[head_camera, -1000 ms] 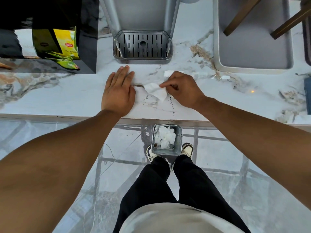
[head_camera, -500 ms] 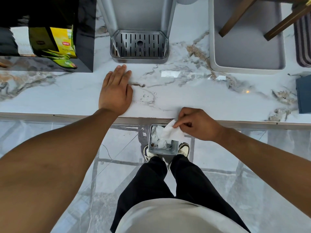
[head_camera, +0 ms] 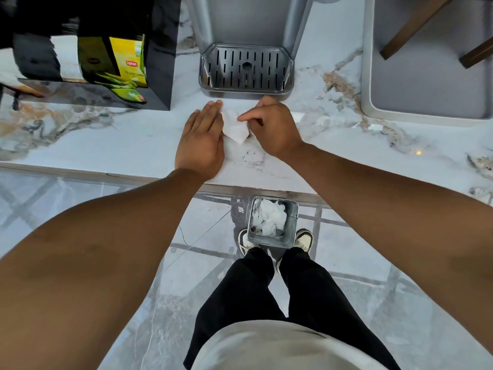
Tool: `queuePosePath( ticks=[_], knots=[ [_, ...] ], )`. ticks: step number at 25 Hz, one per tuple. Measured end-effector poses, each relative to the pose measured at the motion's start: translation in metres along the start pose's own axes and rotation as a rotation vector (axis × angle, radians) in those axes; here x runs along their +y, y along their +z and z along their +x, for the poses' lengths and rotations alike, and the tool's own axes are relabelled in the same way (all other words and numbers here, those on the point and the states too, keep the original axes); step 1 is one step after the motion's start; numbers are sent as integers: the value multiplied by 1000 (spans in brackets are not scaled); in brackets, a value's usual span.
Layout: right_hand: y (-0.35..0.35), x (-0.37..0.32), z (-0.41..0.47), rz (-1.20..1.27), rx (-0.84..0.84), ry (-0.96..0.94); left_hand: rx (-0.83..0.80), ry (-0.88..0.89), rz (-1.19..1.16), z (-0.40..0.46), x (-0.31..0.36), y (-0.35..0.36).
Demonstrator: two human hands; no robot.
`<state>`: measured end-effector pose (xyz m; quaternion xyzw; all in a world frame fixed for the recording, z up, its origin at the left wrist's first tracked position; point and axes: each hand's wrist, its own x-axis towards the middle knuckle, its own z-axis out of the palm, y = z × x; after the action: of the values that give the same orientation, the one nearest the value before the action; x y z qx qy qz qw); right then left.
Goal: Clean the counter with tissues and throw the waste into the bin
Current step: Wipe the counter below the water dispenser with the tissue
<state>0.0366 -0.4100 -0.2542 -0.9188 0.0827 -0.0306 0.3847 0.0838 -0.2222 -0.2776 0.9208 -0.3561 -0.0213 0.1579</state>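
Note:
A crumpled white tissue [head_camera: 234,126] lies on the marble counter [head_camera: 120,145] between my two hands. My right hand [head_camera: 272,126] pinches it with curled fingers and presses it down. My left hand [head_camera: 202,140] rests flat on the counter, fingers together, touching the tissue's left edge. Small dark crumbs [head_camera: 246,154] speckle the counter just below the tissue. A small metal bin [head_camera: 292,225] stands on the floor under the counter's edge, between my shoes, holding several crumpled white tissues [head_camera: 269,217].
A grey dispenser with a slotted drip tray [head_camera: 245,69] stands right behind my hands. A black box with yellow tea packets [head_camera: 128,62] sits at the left. A grey tray [head_camera: 426,84] lies at the right. The counter's front edge runs above the bin.
My right hand has moved with the tissue from above the bin, off the counter's edge, back up onto the counter next to my left hand. The left hand stayed put.

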Motion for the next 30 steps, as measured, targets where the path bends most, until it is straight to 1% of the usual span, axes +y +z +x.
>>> queuePosePath(
  ticks=[4,6,11,14,18,19,20,22,24,25,27,29,30],
  knots=[
    [-3,1,-7,13,-252,-147,-48,9,-15,1,-4,0],
    [-11,7,-16,31,-321,-194,-60,8,-11,1,-3,-1],
    [-30,25,-58,57,-406,-184,-16,8,-8,0,-2,2],
    [-45,33,-93,72,-448,-140,-15,9,-9,-1,-3,3],
    [-63,32,-136,108,-591,-53,-23,9,-2,-2,-2,2],
    [-66,29,-136,133,-580,-33,-22,10,0,-1,-1,1],
    [-68,26,-130,156,-522,-4,-26,15,-1,-1,-1,2],
    [-65,20,-101,150,-309,36,-29,10,2,-1,-2,2],
    [-56,17,-58,70,-101,67,-21,4,2,0,-1,3],
    [-48,15,-39,23,-26,81,-19,4,-1,0,-2,3],
    [-29,11,-7,-31,52,128,-15,5,-18,0,-2,3],
    [-8,2,9,-34,74,171,1,2,-30,0,-2,4],
    [3,-3,11,-26,75,159,3,-8,-31,0,-3,4]
  ],
)
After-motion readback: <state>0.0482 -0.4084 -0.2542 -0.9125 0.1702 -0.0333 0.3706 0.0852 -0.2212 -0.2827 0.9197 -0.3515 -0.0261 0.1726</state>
